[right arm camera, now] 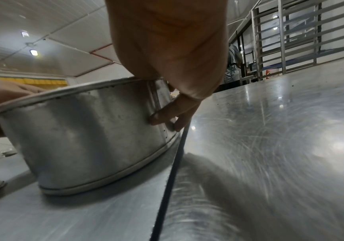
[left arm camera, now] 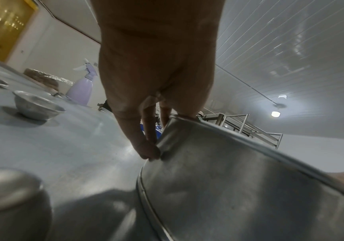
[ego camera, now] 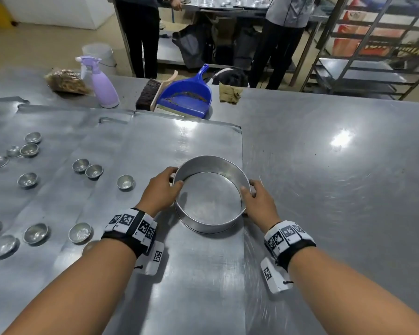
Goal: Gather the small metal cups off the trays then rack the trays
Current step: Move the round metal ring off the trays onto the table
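I have my left hand [ego camera: 162, 187] and right hand [ego camera: 257, 199] gripping the empty pan [ego camera: 211, 193] on the near tray [ego camera: 191, 274]; next, I reckon, cups [ego camera: 80, 164] left go in.

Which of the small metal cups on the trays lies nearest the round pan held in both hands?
The lone cup standing just left of the left hand. It stands apart from the pairs and clusters further left, closest to the pan.

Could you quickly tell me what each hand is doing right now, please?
Left hand: grips the round metal pan by its left rim.
Right hand: grips the pan's right rim.
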